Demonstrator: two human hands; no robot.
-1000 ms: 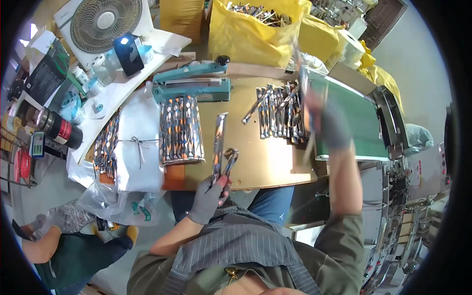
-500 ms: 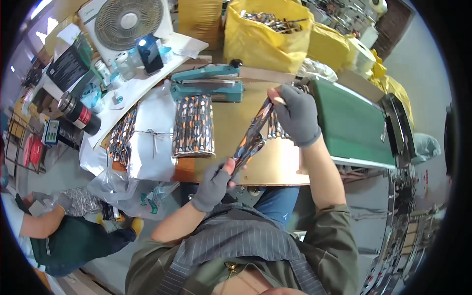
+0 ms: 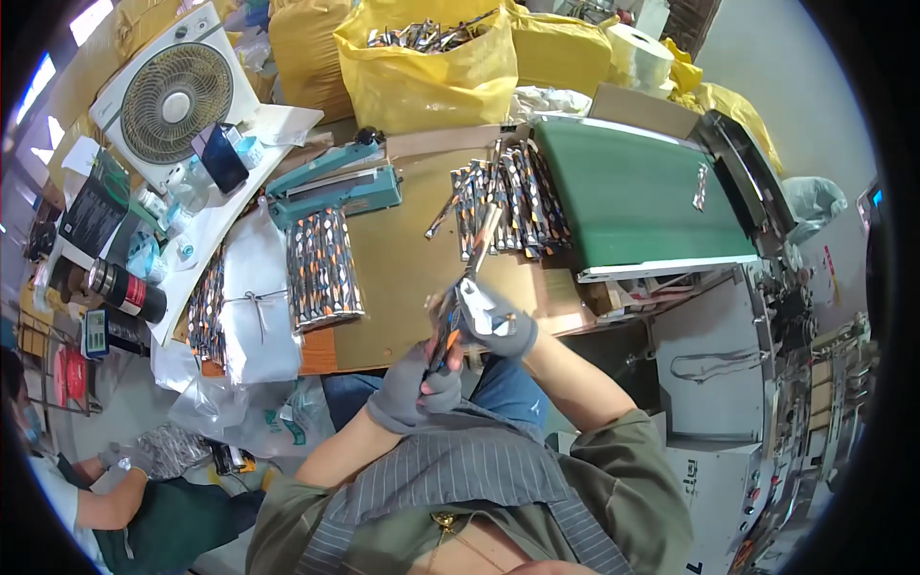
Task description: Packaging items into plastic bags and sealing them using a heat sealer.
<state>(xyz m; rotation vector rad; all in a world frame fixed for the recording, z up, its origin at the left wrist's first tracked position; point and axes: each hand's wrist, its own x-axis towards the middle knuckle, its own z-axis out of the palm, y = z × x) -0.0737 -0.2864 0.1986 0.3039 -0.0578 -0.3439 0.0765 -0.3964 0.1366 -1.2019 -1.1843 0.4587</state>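
Note:
My left hand [image 3: 407,391], in a grey fingerless glove, is closed around a bundle of slim stick packets [image 3: 444,331] printed black, orange and white, held above the table's near edge. My right hand [image 3: 515,333], gloved the same way, grips the bundle's upper part; its fingers are partly hidden by white and silvery packet surfaces. One pale stick packet [image 3: 485,235] juts out upward from there. Beyond my hands, a row of loose stick packets [image 3: 517,196] lies on the tan tabletop [image 3: 402,268]. A filled pack of sticks [image 3: 324,268] lies to the left, below a teal hand sealer [image 3: 340,196].
To the right stands a green conveyor belt [image 3: 642,192] with a single packet [image 3: 701,187] on it. A yellow sack [image 3: 426,86] of sticks is at the back. A fan [image 3: 172,105] and a dark bottle [image 3: 125,290] stand left. Another person [image 3: 115,503] works at lower left.
Both hands have come together nearer my body, the right one moving down and left with the packets. My view has turned right, revealing more of the loose row.

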